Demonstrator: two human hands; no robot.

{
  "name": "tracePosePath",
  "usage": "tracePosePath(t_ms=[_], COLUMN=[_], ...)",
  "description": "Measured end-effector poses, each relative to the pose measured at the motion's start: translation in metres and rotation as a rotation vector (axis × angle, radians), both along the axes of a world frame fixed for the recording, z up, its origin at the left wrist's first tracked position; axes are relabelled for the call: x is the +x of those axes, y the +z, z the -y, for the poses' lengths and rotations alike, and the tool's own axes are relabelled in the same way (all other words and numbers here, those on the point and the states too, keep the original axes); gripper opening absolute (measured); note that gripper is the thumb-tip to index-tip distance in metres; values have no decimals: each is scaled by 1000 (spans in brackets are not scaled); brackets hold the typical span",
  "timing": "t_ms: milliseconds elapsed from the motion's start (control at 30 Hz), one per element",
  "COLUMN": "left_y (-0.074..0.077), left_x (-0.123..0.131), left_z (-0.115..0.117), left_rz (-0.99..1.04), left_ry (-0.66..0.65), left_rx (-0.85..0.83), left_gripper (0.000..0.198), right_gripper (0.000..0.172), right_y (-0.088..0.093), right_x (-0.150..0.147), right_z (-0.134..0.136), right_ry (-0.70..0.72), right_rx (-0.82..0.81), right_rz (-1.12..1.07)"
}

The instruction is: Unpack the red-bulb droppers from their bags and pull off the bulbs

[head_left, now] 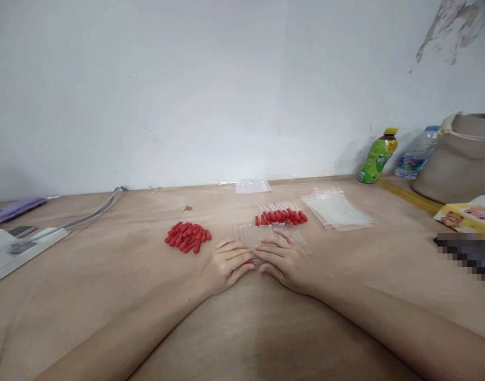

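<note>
My left hand [228, 264] is closed, with a bit of a red rubber bulb [249, 261] showing at its fingertips. Facing it, my right hand [286, 263] has its fingers closed on a thin clear tube [257, 261], which spans the small gap to the bulb. Just beyond both hands lies a row of clear tubes [246, 231], partly covered by my fingers. Behind that row are several droppers [284, 216], thin tubes with red bulbs on their ends. A pile of loose red bulbs [188, 236] sits left of my left hand.
Clear zip bags [337, 210] lie at the right, and another flat bag [252, 186] is near the wall. A green bottle [379, 157], a water bottle [417, 153] and a grey-brown bucket [458, 156] stand at the back right. A grey cable [95, 211] crosses the left side.
</note>
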State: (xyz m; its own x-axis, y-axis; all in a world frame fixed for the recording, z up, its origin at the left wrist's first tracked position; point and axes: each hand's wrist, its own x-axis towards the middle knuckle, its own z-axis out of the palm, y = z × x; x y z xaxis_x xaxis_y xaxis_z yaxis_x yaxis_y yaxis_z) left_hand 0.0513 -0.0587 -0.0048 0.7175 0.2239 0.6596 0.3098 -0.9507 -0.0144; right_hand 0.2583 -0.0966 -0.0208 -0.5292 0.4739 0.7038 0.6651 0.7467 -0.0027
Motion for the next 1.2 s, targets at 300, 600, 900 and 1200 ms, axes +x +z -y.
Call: tracePosePath(t_ms=[300,600,900,1200], left_y=[-3,-1,0,6], left_x=[1,2,1,0], left_z=[2,6,7,10], left_rz=[-35,-52,-98,-117], left_ry=[-9,-3,-22,-14], left_rx=[44,31,-44,-70], left_gripper=[20,14,14,16], right_gripper=[16,14,12,12], right_y=[-1,2,4,1], right_x=[-3,-2,-1,3], right_z=[-1,3,6,5], right_ry=[106,116,102,109], right_rx=[-39,-18,27,137], right_rz=[-28,3,42,78])
